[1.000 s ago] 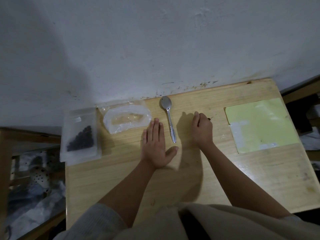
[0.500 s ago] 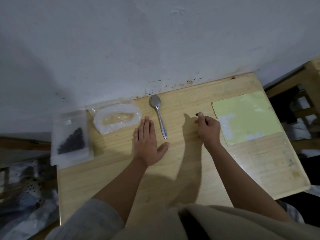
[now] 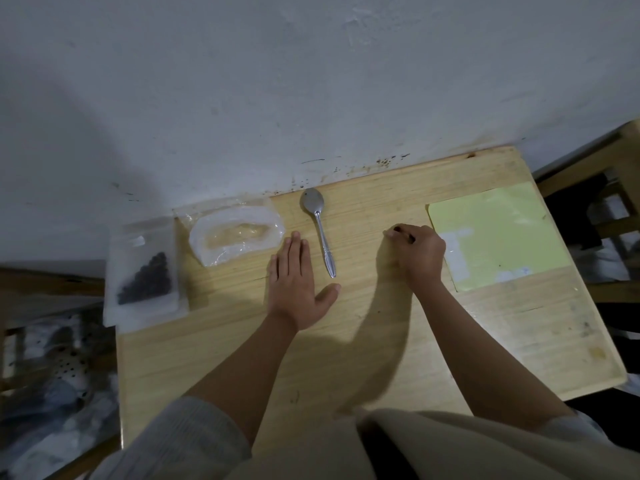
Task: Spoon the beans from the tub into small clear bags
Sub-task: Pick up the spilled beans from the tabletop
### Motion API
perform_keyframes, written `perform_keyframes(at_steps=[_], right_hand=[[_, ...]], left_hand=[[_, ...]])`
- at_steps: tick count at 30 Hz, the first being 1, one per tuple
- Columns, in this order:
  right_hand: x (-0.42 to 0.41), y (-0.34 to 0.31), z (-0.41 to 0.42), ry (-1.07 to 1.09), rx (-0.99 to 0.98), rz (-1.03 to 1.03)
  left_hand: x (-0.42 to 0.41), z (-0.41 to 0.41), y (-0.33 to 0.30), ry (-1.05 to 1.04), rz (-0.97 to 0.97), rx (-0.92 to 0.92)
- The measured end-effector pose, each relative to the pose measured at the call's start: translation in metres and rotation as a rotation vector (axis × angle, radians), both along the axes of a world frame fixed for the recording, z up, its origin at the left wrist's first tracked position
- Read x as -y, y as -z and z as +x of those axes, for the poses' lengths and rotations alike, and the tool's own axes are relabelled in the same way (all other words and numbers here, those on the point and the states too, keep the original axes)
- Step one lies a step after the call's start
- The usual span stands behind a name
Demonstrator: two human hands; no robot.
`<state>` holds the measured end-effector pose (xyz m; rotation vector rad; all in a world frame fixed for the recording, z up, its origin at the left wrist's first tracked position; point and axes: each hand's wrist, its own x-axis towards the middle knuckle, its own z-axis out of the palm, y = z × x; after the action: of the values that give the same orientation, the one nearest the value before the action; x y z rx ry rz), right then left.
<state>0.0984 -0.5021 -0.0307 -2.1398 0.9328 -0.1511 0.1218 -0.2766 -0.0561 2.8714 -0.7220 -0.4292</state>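
Here spoon [image 3: 320, 233] between hands, seemingly untouched.

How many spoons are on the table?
1. The one metal spoon lies on the wooden table near the wall, between the left hand and the right hand. Neither hand touches it. None other shows.

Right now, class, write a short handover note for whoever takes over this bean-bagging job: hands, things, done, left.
Left hand: flat on the table, holding nothing.
Right hand: fingers curled, near the green sheet; whether it pinches something I cannot tell.
Spoon: lying untouched between the hands.
Bag with dark beans: far left edge; a clear plastic bundle beside it.
Left: no tub in view; pick up the spoon and fill bags.
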Motion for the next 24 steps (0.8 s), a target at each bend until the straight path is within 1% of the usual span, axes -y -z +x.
perform_keyframes(at_steps=[7,10,15,18,21,23,24], right_hand=[[0.0,0.004,0.005,-0.035,-0.042,-0.094],[-0.001,0.004,0.005,-0.003,-0.045,-0.112],[-0.013,-0.001,0.004,0.053,0.01,-0.024],[-0.023,-0.002,0.002,0.009,0.034,0.011],[-0.033,-0.004,0.001,-0.085,0.011,0.024],[-0.042,-0.005,0.0,-0.141,0.011,0.029],[-0.046,-0.005,-0.001,-0.156,0.015,0.03]], left_hand=[[0.0,0.0,-0.001,-0.004,-0.005,-0.006],[0.0,0.0,-0.001,-0.006,-0.005,-0.008],[0.0,0.0,0.0,-0.012,-0.025,0.01],[0.0,0.0,0.001,-0.015,-0.044,0.013],[-0.002,-0.004,0.001,-0.037,-0.092,0.019],[-0.005,-0.009,-0.002,-0.057,-0.135,0.076],[-0.007,-0.012,-0.005,-0.069,-0.152,0.138]])
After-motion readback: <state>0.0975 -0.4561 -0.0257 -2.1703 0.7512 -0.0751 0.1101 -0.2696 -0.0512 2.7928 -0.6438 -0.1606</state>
